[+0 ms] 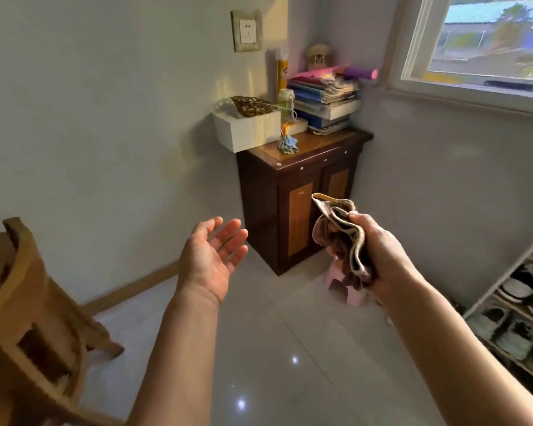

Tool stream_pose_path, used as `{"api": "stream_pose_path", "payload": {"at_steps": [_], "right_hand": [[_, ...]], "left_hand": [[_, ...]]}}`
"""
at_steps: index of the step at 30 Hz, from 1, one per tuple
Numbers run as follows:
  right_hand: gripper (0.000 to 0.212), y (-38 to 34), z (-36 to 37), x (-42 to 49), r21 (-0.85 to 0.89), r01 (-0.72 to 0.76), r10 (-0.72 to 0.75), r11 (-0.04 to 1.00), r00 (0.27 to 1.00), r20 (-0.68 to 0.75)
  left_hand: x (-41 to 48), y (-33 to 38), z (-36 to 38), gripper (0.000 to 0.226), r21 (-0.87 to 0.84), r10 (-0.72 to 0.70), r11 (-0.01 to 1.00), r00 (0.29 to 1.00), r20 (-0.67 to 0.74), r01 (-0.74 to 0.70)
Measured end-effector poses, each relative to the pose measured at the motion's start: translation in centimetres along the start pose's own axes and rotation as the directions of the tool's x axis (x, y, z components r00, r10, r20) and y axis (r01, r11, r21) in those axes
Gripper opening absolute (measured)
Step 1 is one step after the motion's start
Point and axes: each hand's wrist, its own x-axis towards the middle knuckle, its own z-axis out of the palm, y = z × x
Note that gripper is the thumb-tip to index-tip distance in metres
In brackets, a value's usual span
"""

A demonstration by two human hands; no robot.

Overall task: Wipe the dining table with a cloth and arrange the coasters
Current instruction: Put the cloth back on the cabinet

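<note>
The cloth [339,235] is in your right hand [382,250], and that's the whole story up front: brown with a pale edge, folded over into a thick bunch, one corner poking up above your fist and the rest drooping down below it. Your fingers are curled tight around the folds, thumb on top, arm stretched out in front of you at about mid-frame.

Your left hand [210,259] holds nothing. It's turned palm up, fingers spread and relaxed, out in the air well to the left of the cloth and not touching it.

Behind the cloth stands a dark wooden cabinet [300,219] with lighter door panels, tucked into the corner of the room. At its foot, partly hidden by the hanging cloth, there's a small pink stool [340,290] on the glossy tiled floor [290,364].

On the cabinet top you've got a tall stack of books [326,99], a crumpled blue thing [288,145] near the front edge, and a white box [246,130] with a wicker basket [251,106] sitting on it.

A wall socket [247,30] sits above, a window [490,41] upper right. Down the right edge runs a shoe rack [505,276], and a wooden chair [25,302] fills the lower left corner.
</note>
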Motion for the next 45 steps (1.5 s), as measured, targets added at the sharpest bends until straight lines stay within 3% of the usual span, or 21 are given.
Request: {"api": "stream_pose_path", "payload": {"at_steps": [8, 18, 22, 26, 29, 32, 38, 42, 45], "right_hand": [[0.031, -6.0, 1.7, 17.6, -0.078, -0.038, 0.046, 0.996, 0.994, 0.102], [0.037, -6.7, 7.9, 38.0, -0.026, -0.182, 0.183, 0.983, 0.965, 0.187], [0.042, -6.8, 11.6, 47.2, 0.026, -0.236, 0.230, 0.971, 0.963, 0.143], [0.039, -6.9, 15.1, 55.4, -0.008, -0.259, 0.258, 0.966, 0.964, -0.070], [0.032, -6.5, 17.1, 61.4, -0.095, -0.256, 0.237, 0.962, 0.955, -0.178], [0.040, -5.7, 18.4, 66.4, -0.244, -0.195, 0.140, 0.950, 0.964, -0.225], [0.064, -4.0, 18.8, 72.2, -0.584, -0.133, 0.019, 0.801, 0.980, -0.198], [0.063, -3.5, 19.3, 72.0, -0.741, -0.123, -0.022, 0.660, 0.983, -0.183], [0.060, -3.8, 20.1, 70.1, -0.720, -0.038, -0.089, 0.692, 0.987, -0.137]], "left_hand": [[13.4, 0.2, 9.2, 0.015, -0.036, 0.048, 0.998, 0.998, -0.051, -0.050], [31.7, 1.6, 13.0, 0.016, -0.045, -0.007, 0.999, 0.992, -0.128, 0.002], [40.4, 2.8, 15.0, 0.018, -0.033, -0.069, 0.997, 0.991, -0.117, 0.065], [48.7, 4.6, 16.0, 0.019, -0.021, -0.112, 0.994, 0.985, -0.130, 0.110], [54.4, 5.6, 16.6, 0.019, -0.004, -0.134, 0.991, 0.981, -0.138, 0.135], [58.8, 5.6, 16.8, 0.019, 0.023, -0.163, 0.985, 0.976, -0.142, 0.168], [63.4, 5.5, 16.0, 0.018, 0.049, -0.192, 0.978, 0.966, -0.171, 0.203], [64.1, 5.4, 15.6, 0.019, 0.045, -0.192, 0.978, 0.963, -0.191, 0.204], [63.0, 5.2, 15.9, 0.021, 0.025, -0.193, 0.979, 0.965, -0.178, 0.201]]}}
